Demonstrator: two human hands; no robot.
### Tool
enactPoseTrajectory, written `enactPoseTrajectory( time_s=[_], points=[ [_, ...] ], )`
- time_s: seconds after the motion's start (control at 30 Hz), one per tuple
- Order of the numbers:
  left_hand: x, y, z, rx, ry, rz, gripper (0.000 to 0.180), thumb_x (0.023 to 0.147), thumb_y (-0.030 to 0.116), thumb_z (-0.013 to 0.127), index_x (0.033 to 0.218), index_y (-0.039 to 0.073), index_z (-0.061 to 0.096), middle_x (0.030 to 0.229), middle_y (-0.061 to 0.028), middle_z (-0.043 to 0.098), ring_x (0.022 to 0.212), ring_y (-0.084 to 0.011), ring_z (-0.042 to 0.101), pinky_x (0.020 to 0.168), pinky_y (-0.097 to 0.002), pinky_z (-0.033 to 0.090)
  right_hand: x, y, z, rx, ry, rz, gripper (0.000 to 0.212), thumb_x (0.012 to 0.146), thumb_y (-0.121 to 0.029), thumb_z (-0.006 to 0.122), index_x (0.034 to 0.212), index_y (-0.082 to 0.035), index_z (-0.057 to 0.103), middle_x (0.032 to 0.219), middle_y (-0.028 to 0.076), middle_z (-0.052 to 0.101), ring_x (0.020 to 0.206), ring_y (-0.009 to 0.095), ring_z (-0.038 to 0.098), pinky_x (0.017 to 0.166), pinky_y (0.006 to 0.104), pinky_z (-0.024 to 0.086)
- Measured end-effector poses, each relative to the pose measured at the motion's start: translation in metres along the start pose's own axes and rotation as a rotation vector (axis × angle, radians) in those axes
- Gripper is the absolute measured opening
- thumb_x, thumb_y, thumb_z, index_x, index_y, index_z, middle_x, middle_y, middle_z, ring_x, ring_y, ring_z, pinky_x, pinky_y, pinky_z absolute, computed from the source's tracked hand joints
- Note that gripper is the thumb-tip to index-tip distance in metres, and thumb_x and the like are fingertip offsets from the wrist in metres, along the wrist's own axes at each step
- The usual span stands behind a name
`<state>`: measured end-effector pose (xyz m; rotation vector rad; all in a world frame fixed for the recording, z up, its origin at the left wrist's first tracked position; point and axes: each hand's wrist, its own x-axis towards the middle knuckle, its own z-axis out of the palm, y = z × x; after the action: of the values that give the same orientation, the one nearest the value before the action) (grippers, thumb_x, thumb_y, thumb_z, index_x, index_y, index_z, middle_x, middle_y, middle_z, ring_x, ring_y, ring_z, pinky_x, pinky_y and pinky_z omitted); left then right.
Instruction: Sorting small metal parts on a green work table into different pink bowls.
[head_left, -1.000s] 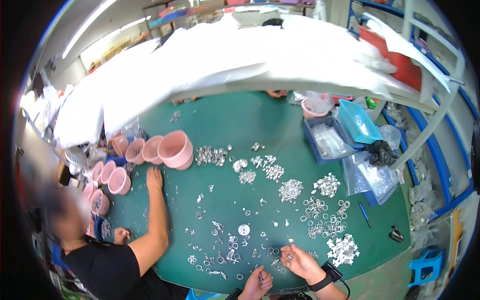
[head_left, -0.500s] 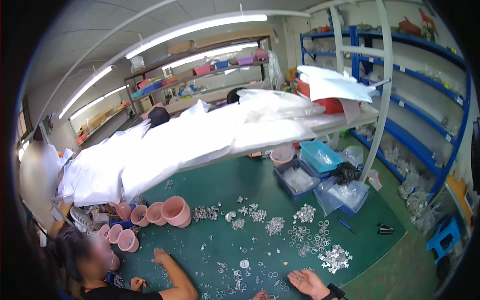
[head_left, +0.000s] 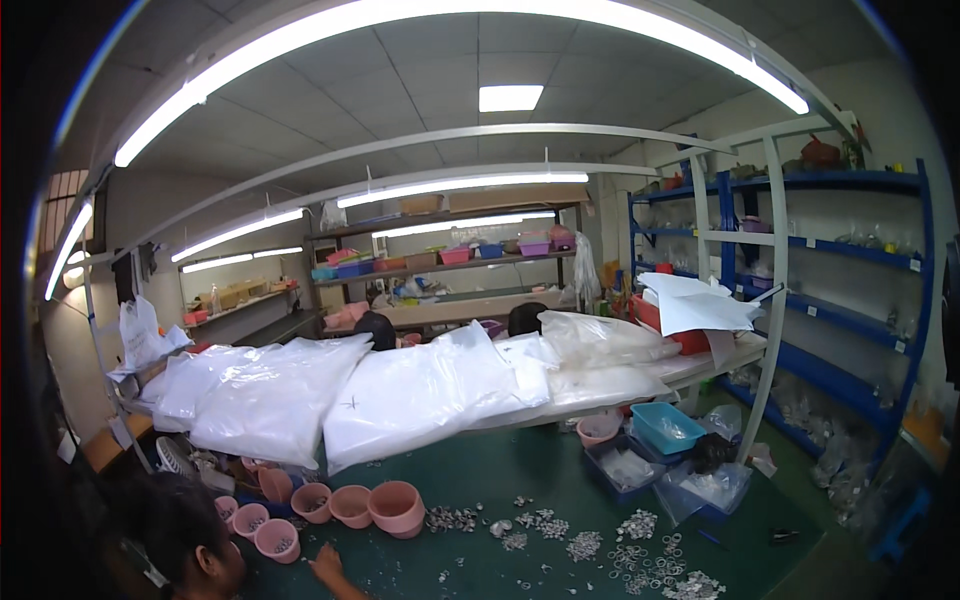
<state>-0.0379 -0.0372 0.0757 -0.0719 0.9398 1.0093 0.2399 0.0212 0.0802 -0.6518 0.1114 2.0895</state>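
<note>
Neither my left hand nor my right hand shows in the head view now. Along the lower edge is a green table (head_left: pixel 430 560) with small silver metal parts on it. Several heaps lie at the right, among them a spread of silver rings (head_left: pixel 645 568), a pile of bright silver pieces (head_left: pixel 695 586) and a heap of small parts (head_left: pixel 585 545). Darker silver pieces (head_left: pixel 450 519) lie beside a large pink pot (head_left: pixel 396 508). The near part of the table is cut off by the frame.
A co-worker (head_left: pixel 185 535) sits at the lower left, one hand (head_left: pixel 326 565) over the table near a pink pot (head_left: pixel 278 540). A raised shelf bearing white plastic bags (head_left: pixel 420 395) spans the table. Plastic bins (head_left: pixel 668 428) stand at the right, before blue shelving (head_left: pixel 830 270).
The view has tilted up, so the table sits lower and more ceiling shows. My open right hand and the fingers at the lower edge have left the picture.
</note>
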Motion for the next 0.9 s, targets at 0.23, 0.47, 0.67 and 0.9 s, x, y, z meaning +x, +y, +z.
enactPoseTrajectory(
  time_s=[0.23, 0.47, 0.67, 0.9],
  points=[
    [0.001, 0.001, -0.025, -0.156, 0.049, 0.084, 0.020, 0.080, 0.027, 0.043, 0.066, 0.013, 0.044, 0.059, -0.0043, 0.044, 0.051, -0.0158, 0.041, 0.038, -0.0245, 0.032, -0.003, 0.001, 0.005, -0.029, 0.148, -0.070, 0.008, 0.073, -0.013, 0.049, 0.075, -0.005, 0.049, 0.064, 0.004, 0.049, 0.054, 0.016, 0.045, 0.047, 0.0236, 0.037],
    [0.016, 0.004, -0.035, -0.118, -0.089, 0.061, 0.022, 0.077, 0.026, 0.047, 0.061, 0.012, 0.043, 0.052, -0.0006, 0.042, 0.043, -0.0149, 0.039, 0.041, -0.0245, 0.034, 0.078, 0.010, -0.050, 0.132, -0.190, 0.005, 0.026, 0.078, -0.013, 0.038, 0.101, -0.001, 0.041, 0.095, 0.015, 0.047, 0.085, 0.027, 0.049, 0.076, 0.0356, 0.041],
    [0.013, -0.002, -0.020, -0.280, -0.089, 0.094, 0.017, 0.078, 0.022, 0.046, 0.065, 0.012, 0.044, 0.053, -0.0016, 0.043, 0.050, -0.0158, 0.044, 0.043, -0.0259, 0.036, 0.042, 0.037, 0.036, -0.124, 0.138, 0.053, 0.009, 0.074, -0.014, 0.049, 0.076, -0.005, 0.051, 0.057, 0.003, 0.046, 0.049, 0.015, 0.044, 0.045, 0.0236, 0.038],
    [-0.013, -0.003, -0.009, -0.429, -0.062, 0.138, 0.018, 0.081, 0.016, 0.039, 0.069, 0.007, 0.047, 0.061, -0.0036, 0.048, 0.054, -0.0150, 0.046, 0.051, -0.0258, 0.040, 0.017, 0.031, 0.014, -0.147, 0.192, -0.023, 0.009, 0.073, -0.014, 0.052, 0.077, -0.005, 0.052, 0.055, 0.002, 0.043, 0.047, 0.014, 0.041, 0.042, 0.0231, 0.036]
  ],
)
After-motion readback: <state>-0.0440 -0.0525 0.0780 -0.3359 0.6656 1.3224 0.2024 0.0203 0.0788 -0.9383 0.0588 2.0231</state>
